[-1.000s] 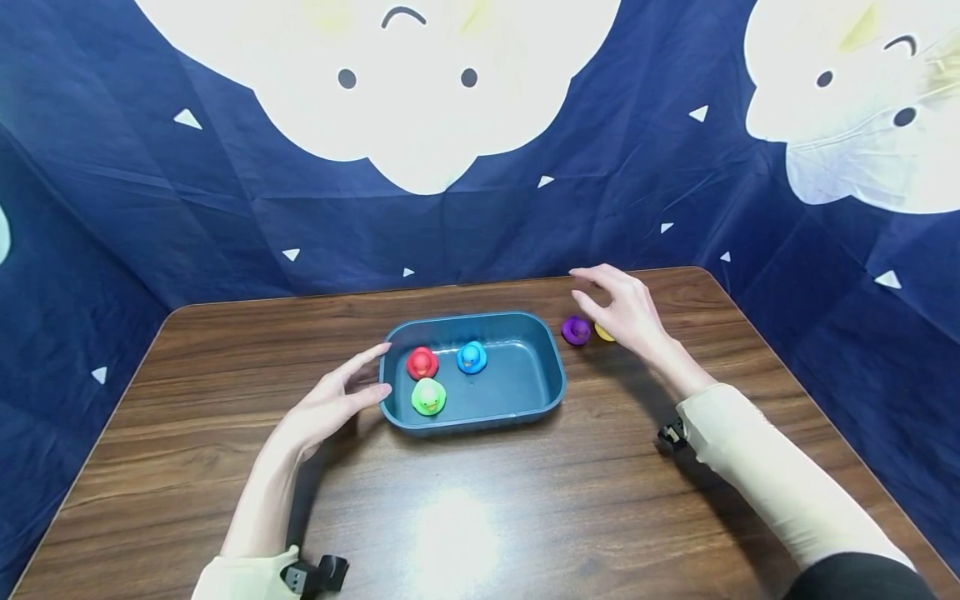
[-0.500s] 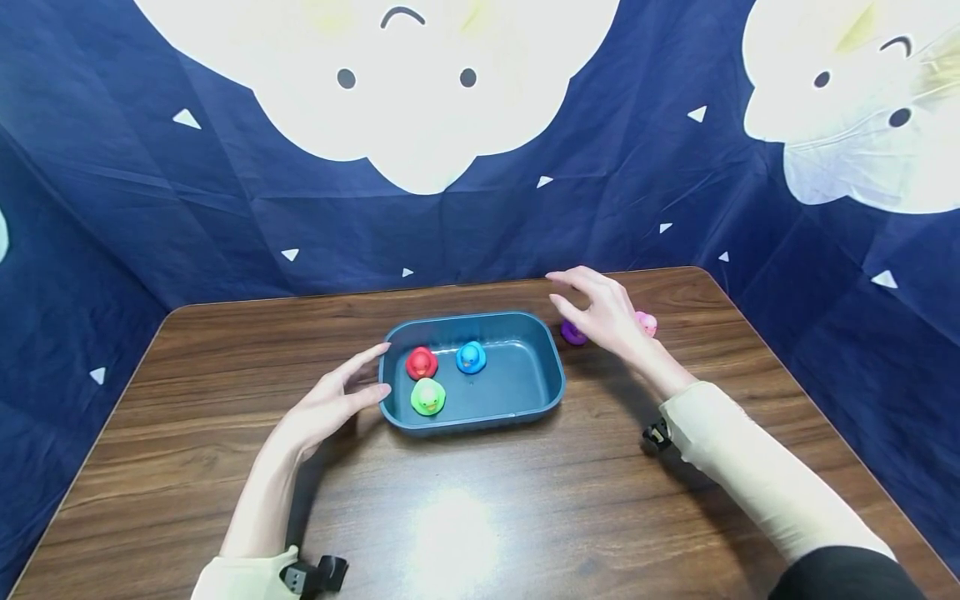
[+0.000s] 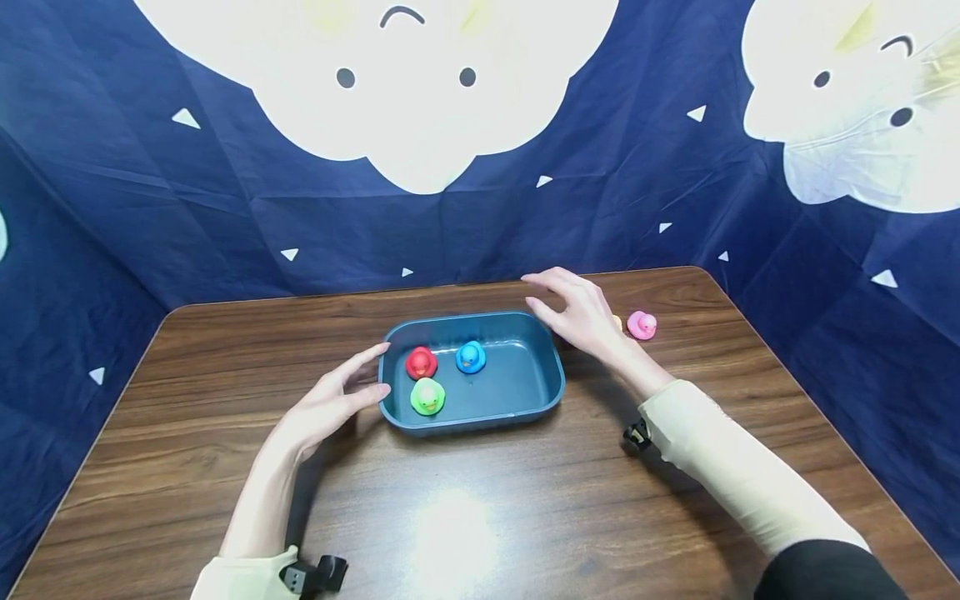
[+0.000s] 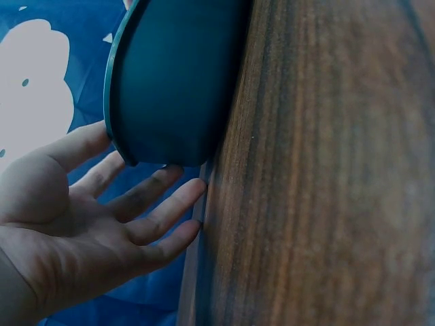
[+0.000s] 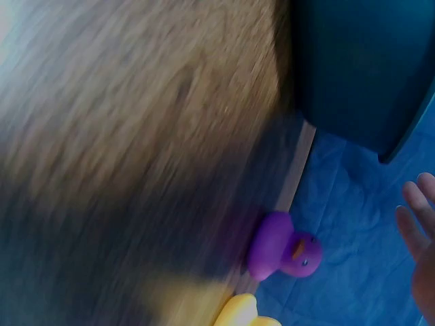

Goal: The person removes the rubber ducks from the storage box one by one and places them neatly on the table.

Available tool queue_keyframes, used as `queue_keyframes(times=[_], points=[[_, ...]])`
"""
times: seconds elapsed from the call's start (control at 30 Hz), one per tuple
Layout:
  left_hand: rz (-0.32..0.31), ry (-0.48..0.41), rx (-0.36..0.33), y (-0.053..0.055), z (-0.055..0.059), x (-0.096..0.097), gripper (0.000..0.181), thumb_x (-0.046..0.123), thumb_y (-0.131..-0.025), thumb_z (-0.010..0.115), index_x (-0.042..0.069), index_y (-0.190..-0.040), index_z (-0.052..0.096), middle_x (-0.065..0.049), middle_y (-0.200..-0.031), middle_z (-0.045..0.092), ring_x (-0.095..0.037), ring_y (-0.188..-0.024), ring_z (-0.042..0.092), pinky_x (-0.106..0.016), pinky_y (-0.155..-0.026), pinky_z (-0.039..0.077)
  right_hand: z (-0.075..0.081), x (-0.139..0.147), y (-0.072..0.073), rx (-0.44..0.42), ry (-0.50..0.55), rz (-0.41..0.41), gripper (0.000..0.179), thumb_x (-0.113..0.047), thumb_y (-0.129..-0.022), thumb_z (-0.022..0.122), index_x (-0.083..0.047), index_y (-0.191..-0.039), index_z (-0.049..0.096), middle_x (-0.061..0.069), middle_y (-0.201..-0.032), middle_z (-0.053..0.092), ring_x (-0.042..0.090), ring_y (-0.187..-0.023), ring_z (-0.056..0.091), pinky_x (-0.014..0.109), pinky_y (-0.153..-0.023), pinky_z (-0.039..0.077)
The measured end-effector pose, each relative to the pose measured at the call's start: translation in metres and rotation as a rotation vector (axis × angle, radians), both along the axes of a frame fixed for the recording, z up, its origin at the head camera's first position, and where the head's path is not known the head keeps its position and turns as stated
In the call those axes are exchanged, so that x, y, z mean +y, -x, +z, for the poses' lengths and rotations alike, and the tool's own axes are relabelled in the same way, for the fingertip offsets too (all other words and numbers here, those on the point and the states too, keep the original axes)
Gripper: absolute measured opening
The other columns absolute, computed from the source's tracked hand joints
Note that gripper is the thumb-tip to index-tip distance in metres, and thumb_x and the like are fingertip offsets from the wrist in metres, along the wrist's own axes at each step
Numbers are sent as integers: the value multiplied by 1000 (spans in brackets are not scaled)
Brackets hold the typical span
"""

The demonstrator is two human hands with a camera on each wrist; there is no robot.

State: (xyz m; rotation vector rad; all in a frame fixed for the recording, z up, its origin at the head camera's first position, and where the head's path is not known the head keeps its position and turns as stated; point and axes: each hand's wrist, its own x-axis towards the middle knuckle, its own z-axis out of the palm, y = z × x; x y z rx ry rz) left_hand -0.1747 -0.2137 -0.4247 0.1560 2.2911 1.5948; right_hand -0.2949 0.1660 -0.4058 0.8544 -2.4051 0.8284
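A dark teal plastic bin holds a red rubber duck, a blue rubber duck and a green rubber duck, all toward its left side. My left hand touches the bin's left end with spread fingers. In the left wrist view, its fingertips lie against the bin's outer wall. Beside the right rim hovers my right hand, fingers extended and holding nothing. It hides a purple rubber duck from the head view; the right wrist view shows that duck standing on the table.
Right of my right hand sit a mostly covered yellow duck and a pink rubber duck. The brown wooden table ends just behind the bin, against a blue cloth backdrop with white clouds.
My right hand has moved left, from over the yellow and pink ducks to the bin's right rim, uncovering the pink duck and covering the purple one. The left hand stays put.
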Motion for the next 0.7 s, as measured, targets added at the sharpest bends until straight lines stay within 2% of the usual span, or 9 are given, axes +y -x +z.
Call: queue_keyframes(times=[0.37, 0.7], points=[[2, 7, 4, 0, 0, 0, 70, 24, -102, 64, 23, -163, 30, -24, -158, 44, -43, -145, 47, -60, -124, 31, -1, -17, -3, -15, 9, 34, 31, -22, -95, 75, -16, -125, 74, 3, -117, 75, 23, -105, 72, 41, -92, 59], [-1, 8, 1, 0, 0, 0, 70, 24, -102, 64, 22, -163, 30, -24, -159, 42, -43, -145, 47, -61, -124, 30, -6, -32, -5, -80, 34, 81, 31, -20, -95, 75, -17, -126, 73, 4, -113, 75, 22, -100, 72, 39, -91, 61]])
